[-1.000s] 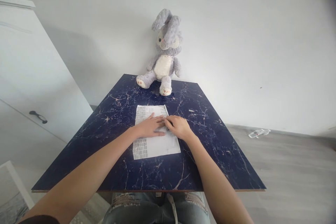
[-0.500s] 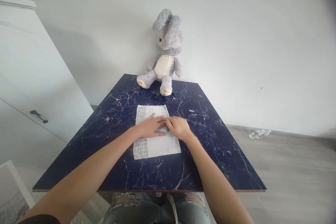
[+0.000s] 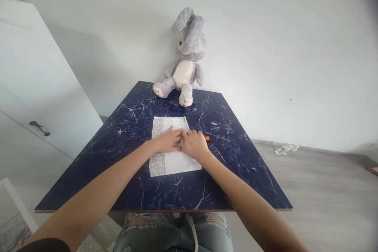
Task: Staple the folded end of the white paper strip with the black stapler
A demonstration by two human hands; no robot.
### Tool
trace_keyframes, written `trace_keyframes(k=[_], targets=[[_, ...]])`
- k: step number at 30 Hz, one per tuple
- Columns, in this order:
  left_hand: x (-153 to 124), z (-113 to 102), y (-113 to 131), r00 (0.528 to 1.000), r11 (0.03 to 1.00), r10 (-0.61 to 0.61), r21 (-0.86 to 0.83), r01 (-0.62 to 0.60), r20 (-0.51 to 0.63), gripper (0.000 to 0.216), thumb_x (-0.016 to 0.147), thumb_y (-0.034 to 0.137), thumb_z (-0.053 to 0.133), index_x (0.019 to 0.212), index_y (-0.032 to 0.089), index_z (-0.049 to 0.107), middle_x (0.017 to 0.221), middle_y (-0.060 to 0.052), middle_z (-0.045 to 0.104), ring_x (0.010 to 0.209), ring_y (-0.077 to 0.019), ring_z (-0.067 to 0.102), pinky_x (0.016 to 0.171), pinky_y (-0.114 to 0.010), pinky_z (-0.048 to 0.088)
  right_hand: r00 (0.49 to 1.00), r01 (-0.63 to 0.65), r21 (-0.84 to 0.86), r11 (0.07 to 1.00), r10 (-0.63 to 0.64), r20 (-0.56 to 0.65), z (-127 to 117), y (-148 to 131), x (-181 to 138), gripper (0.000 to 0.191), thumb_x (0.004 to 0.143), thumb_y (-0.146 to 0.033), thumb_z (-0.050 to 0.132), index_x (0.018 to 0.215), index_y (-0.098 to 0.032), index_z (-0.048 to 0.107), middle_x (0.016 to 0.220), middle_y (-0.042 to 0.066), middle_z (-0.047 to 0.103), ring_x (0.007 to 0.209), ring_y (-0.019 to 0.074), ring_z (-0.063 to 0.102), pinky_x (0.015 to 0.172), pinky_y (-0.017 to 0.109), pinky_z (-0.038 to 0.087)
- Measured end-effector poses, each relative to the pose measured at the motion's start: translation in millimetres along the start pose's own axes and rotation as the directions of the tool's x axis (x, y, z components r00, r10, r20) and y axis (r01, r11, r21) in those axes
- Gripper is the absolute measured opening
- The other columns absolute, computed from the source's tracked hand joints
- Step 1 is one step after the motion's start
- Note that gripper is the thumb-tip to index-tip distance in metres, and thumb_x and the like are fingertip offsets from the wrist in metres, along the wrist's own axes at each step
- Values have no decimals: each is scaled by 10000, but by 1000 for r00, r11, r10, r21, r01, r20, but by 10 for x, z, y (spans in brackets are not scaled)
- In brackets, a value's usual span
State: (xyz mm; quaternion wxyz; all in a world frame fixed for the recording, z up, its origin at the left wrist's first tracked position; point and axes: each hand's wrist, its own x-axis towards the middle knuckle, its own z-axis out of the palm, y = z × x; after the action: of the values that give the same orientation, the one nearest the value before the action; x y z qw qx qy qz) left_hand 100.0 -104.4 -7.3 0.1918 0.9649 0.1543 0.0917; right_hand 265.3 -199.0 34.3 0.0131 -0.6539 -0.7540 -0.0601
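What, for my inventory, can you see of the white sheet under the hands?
The sheet looks like thin white paper, with grey brick-like blocks along its left side. It lies mostly flat on the blue table, its far right corner seemingly curled. The left hand rests spread on it; the right hand covers part of its right edge.

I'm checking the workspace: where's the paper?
Near the head view's centre, the paper lies on the table under the left hand and right hand, nearer than the rabbit.

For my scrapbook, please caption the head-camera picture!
Left hand and right hand over printed white paper on blue marbled table, grey plush rabbit behind.
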Motion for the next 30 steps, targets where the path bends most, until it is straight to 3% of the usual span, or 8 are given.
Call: trace_keyframes(k=[6,11,15,18,20,23,24,30], targets=[[-27,-53,10,1000,999,19,-32,-18,17,669,962,649,471,1570,407,333,1659,-2,298,1549,-284,223,1260,-530,1,985,164,264,950,-171,3,-207,419,-227,264,974,-422,566,1151,-230,607,1027,57,706,938,222,657,779,289,431],[-23,-29,-19,999,998,-22,-55,25,44,703,945,689,460,1576,416,313,1673,11,249,1561,-291,175,1253,-541,-21,954,223,372,901,-280,105,-241,893,-492,226,880,-322,698,1073,-254,601,992,31,709,881,220,661,728,285,428],[2,-15,-13,1000,991,-13,-135,16,21,742,892,673,568,1550,383,382,1664,-15,285,1551,-312,207,1252,-547,-10,997,-72,384,920,53,62,-238,987,-478,162,904,-337,640,1028,-251,582,829,18,698,744,228,655,654,289,428],[32,-53,-13,988,956,-26,-294,-20,-152,552,919,537,580,1419,305,541,1581,-54,447,1466,-287,383,1235,-478,191,952,-239,384,892,292,-87,-240,650,-286,183,954,-399,560,1037,-236,565,827,47,701,759,244,668,655,297,435],[39,-101,-37,905,909,-168,-416,-11,-392,325,967,378,459,1190,237,648,1350,-79,637,1278,-248,558,1124,-414,373,968,-203,353,913,243,-70,-228,283,-91,179,962,-376,547,1063,-228,559,882,73,718,786,252,684,659,299,437],[9,-183,-122,631,860,-438,-503,86,-641,231,906,210,385,891,207,616,937,-44,674,924,-205,621,900,-351,477,987,-161,241,957,159,27,-201,-214,232,215,961,-327,531,1123,-187,552,966,133,727,844,280,701,678,319,453],[-8,-206,-158,578,856,-472,-504,117,-666,207,881,188,391,841,207,593,867,-28,645,855,-194,599,848,-334,473,987,-159,237,958,154,39,-192,-318,318,208,940,-283,546,1120,-179,560,982,140,730,853,281,704,686,321,458],[-50,-217,-279,545,828,-519,-546,128,-658,185,801,127,392,756,201,555,721,3,544,730,-170,525,721,-289,411,963,-268,210,940,258,74,-52,-236,170,254,926,-197,518,1178,-172,542,1042,166,718,853,289,710,699,347,479]])
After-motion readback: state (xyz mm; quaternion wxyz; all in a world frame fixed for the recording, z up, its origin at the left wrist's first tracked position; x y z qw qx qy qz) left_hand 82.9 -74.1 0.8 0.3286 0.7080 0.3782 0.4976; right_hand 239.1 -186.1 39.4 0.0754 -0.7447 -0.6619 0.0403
